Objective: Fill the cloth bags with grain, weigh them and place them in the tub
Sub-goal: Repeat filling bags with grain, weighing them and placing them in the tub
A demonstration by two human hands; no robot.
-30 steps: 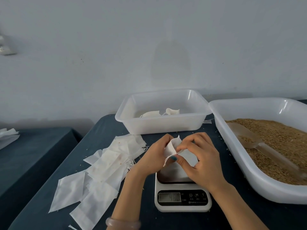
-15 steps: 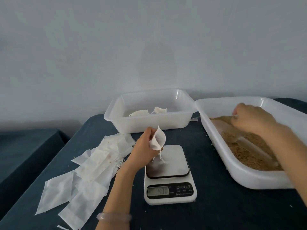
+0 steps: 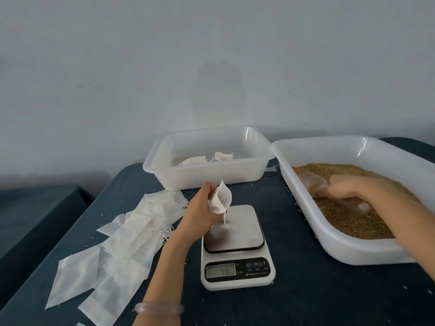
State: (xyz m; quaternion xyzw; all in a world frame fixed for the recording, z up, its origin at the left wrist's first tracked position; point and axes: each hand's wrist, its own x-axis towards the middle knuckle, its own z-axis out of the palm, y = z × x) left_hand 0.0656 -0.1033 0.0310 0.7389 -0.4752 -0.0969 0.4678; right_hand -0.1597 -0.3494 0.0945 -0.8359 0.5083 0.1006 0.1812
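White, thin fabric is what your left hand (image 3: 200, 210) pinches. The cloth bag (image 3: 220, 198) hangs from your curled fingers just above the scale (image 3: 235, 243), not resting on its platform. Holding it there likely keeps the mouth ready for a pour and the weighing spot directly below. The bag looks limp and empty, its top puffed open into a pointed pocket, with a drawstring dangling toward the platform. Your right hand (image 3: 353, 187) is down in the big bin (image 3: 329, 243) of grain (image 3: 353, 222), over the translucent scoop (image 3: 313, 182). Motion blur hides whether its fingers have closed on the handle, so I cannot tell. The bin sits close on your right, probably so each scoopful travels only a short way. Behind the scale, the tub (image 3: 211, 177) holds a couple of filled bags (image 3: 223, 156), and flat spare bags (image 3: 117, 243) lie fanned out beside your left forearm, within easy reach.
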